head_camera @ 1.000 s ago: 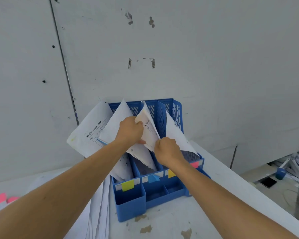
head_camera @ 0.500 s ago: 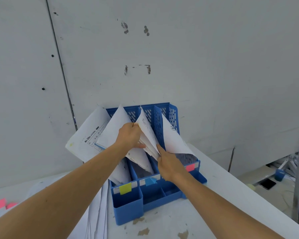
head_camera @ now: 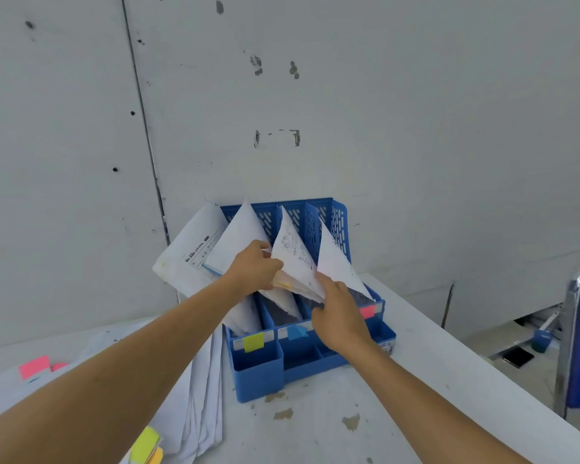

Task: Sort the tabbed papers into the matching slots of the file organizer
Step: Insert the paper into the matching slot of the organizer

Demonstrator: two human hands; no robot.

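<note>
two hands at file organizer (head_camera: pixel 258 373) | left hand (head_camera: pixel 253 267) grips papers (head_camera: pixel 295 259) | right hand (head_camera: pixel 340 316) touches them, grip unclear

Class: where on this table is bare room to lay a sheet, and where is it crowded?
Free: the table in front of the file organizer, between the loose papers and the right edge; also the strip right of it. Crowded: the left side, under loose papers and sticky tabs; the slots, where left hand and right hand grip filed papers.
</note>
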